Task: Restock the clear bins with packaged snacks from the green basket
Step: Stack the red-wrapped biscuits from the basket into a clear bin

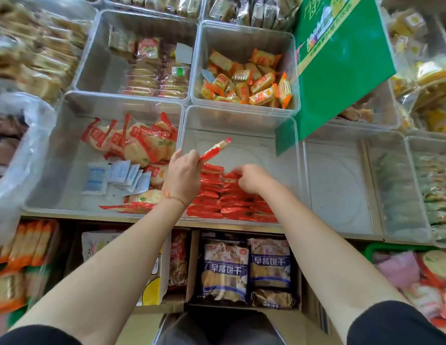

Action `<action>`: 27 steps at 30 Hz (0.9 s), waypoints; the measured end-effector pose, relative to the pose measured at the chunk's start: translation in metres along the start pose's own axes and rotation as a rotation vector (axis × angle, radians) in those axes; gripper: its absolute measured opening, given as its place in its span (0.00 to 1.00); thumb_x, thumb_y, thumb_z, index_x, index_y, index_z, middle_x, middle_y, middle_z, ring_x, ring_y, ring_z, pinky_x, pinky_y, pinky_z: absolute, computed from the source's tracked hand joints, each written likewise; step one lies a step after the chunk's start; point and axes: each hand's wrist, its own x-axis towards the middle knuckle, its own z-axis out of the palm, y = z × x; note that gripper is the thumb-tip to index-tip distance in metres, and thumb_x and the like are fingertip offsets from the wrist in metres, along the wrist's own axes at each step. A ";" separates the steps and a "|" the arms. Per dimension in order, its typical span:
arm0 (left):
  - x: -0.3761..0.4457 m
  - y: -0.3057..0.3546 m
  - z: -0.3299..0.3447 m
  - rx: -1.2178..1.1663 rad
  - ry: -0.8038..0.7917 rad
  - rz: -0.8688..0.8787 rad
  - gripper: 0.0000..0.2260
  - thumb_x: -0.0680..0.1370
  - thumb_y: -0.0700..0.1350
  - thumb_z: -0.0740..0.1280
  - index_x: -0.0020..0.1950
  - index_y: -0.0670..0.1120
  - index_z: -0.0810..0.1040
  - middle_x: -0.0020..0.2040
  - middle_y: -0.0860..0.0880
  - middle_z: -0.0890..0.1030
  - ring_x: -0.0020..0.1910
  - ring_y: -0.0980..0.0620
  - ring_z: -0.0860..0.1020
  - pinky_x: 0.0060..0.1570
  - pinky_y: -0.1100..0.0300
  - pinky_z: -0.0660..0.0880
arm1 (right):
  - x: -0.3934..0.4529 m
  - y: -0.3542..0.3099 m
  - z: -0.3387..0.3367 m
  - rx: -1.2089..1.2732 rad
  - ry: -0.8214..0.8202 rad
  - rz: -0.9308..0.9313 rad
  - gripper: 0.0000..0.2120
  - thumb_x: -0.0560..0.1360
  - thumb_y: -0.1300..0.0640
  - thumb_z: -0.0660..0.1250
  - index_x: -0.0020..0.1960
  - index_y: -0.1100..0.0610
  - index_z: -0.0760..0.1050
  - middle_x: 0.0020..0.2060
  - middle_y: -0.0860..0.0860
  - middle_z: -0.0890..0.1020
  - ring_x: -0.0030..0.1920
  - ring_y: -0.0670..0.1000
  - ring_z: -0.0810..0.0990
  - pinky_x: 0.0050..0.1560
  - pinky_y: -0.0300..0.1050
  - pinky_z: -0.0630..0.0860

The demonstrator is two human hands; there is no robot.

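A clear bin in the middle holds rows of red snack packets stacked at its near end. Above the rows, my left hand pinches one red packet that sticks out up and to the right. My right hand has its fingers curled down on the top of the stacked red packets. The green basket shows at the lower right edge, with pink and orange packets inside.
To the left is a bin of round crackers in red wrappers and small blue sachets. Behind stands a bin of orange packets. A green sign hangs at upper right. An empty clear bin sits right. Boxes of biscuits lie below the shelf.
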 end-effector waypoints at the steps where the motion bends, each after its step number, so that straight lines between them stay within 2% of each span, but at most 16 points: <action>1: 0.000 0.000 0.000 0.002 -0.001 -0.003 0.12 0.82 0.38 0.62 0.41 0.48 0.63 0.30 0.53 0.67 0.29 0.50 0.62 0.66 0.46 0.68 | 0.002 0.001 -0.003 0.006 0.010 0.008 0.25 0.77 0.62 0.59 0.74 0.51 0.70 0.70 0.55 0.74 0.68 0.58 0.73 0.67 0.48 0.71; 4: -0.001 0.000 0.001 0.006 0.002 -0.010 0.12 0.81 0.37 0.63 0.41 0.48 0.63 0.30 0.53 0.67 0.29 0.51 0.63 0.68 0.46 0.67 | 0.000 0.002 -0.016 0.021 0.225 -0.035 0.32 0.76 0.56 0.66 0.77 0.54 0.60 0.73 0.57 0.68 0.71 0.59 0.68 0.70 0.55 0.68; 5: -0.001 0.000 0.002 0.005 0.003 -0.004 0.12 0.81 0.37 0.63 0.42 0.48 0.63 0.30 0.53 0.67 0.30 0.51 0.63 0.68 0.46 0.67 | -0.004 -0.001 -0.021 0.049 0.335 -0.096 0.35 0.75 0.55 0.69 0.78 0.52 0.58 0.73 0.56 0.66 0.71 0.58 0.67 0.69 0.57 0.67; 7: -0.001 0.001 0.003 0.004 -0.009 0.004 0.13 0.80 0.37 0.63 0.42 0.49 0.63 0.31 0.53 0.68 0.31 0.50 0.65 0.67 0.44 0.68 | -0.014 -0.013 -0.028 0.090 0.483 -0.280 0.37 0.71 0.54 0.72 0.76 0.46 0.60 0.70 0.52 0.67 0.69 0.55 0.68 0.65 0.55 0.70; 9: -0.001 0.001 0.003 0.007 -0.021 0.011 0.12 0.80 0.36 0.63 0.42 0.49 0.64 0.32 0.53 0.69 0.32 0.48 0.70 0.66 0.43 0.69 | -0.018 -0.028 -0.029 0.072 0.470 -0.405 0.32 0.70 0.55 0.73 0.71 0.44 0.67 0.65 0.50 0.69 0.65 0.52 0.69 0.60 0.51 0.72; 11: -0.002 0.002 0.003 0.010 -0.034 0.026 0.09 0.79 0.36 0.64 0.43 0.46 0.68 0.33 0.52 0.70 0.34 0.45 0.74 0.65 0.41 0.69 | -0.015 -0.040 -0.024 0.011 0.442 -0.446 0.18 0.72 0.57 0.71 0.61 0.48 0.77 0.58 0.50 0.74 0.60 0.53 0.71 0.58 0.52 0.75; 13: -0.003 0.000 0.005 0.014 -0.055 0.033 0.02 0.80 0.41 0.64 0.49 0.43 0.73 0.36 0.49 0.75 0.39 0.43 0.77 0.68 0.42 0.66 | -0.011 -0.039 -0.024 0.070 0.476 -0.424 0.07 0.75 0.57 0.69 0.52 0.52 0.81 0.50 0.50 0.80 0.54 0.52 0.75 0.54 0.53 0.76; 15: -0.004 0.001 0.006 0.023 -0.103 -0.005 0.16 0.81 0.51 0.61 0.63 0.42 0.72 0.42 0.47 0.80 0.48 0.46 0.79 0.73 0.47 0.60 | -0.012 -0.027 -0.030 0.294 0.569 -0.334 0.05 0.75 0.56 0.70 0.50 0.53 0.82 0.46 0.49 0.83 0.50 0.51 0.79 0.51 0.48 0.77; 17: -0.005 0.000 0.005 0.034 -0.144 -0.010 0.24 0.81 0.56 0.57 0.71 0.42 0.67 0.45 0.47 0.80 0.51 0.49 0.78 0.76 0.50 0.54 | -0.014 -0.007 -0.038 0.508 0.659 -0.200 0.04 0.77 0.56 0.69 0.50 0.53 0.81 0.44 0.47 0.82 0.46 0.48 0.79 0.43 0.39 0.74; 18: -0.007 0.001 0.005 0.048 -0.161 -0.011 0.26 0.80 0.57 0.56 0.73 0.43 0.65 0.45 0.48 0.80 0.52 0.49 0.78 0.77 0.51 0.52 | -0.015 0.003 -0.040 0.550 0.701 -0.143 0.03 0.78 0.56 0.68 0.50 0.53 0.80 0.44 0.47 0.82 0.45 0.47 0.79 0.39 0.35 0.71; 20: -0.007 0.001 0.004 0.065 -0.161 0.004 0.26 0.80 0.56 0.56 0.74 0.43 0.66 0.46 0.47 0.80 0.53 0.49 0.78 0.77 0.50 0.51 | -0.013 0.016 -0.038 0.513 0.755 -0.081 0.03 0.80 0.57 0.66 0.51 0.55 0.78 0.45 0.49 0.82 0.45 0.49 0.78 0.38 0.36 0.69; 23: -0.007 0.003 0.001 0.093 -0.157 0.010 0.24 0.79 0.54 0.60 0.72 0.43 0.68 0.47 0.47 0.81 0.54 0.48 0.78 0.77 0.50 0.52 | -0.002 0.021 -0.028 0.336 0.666 -0.067 0.04 0.80 0.61 0.62 0.52 0.56 0.76 0.48 0.53 0.81 0.46 0.54 0.77 0.42 0.43 0.71; 27: -0.007 0.004 0.001 0.109 -0.162 0.014 0.23 0.78 0.53 0.60 0.70 0.43 0.71 0.47 0.47 0.81 0.54 0.48 0.78 0.76 0.49 0.53 | 0.006 0.016 -0.006 0.108 0.368 -0.035 0.07 0.79 0.63 0.60 0.52 0.54 0.74 0.47 0.55 0.80 0.47 0.58 0.77 0.44 0.47 0.73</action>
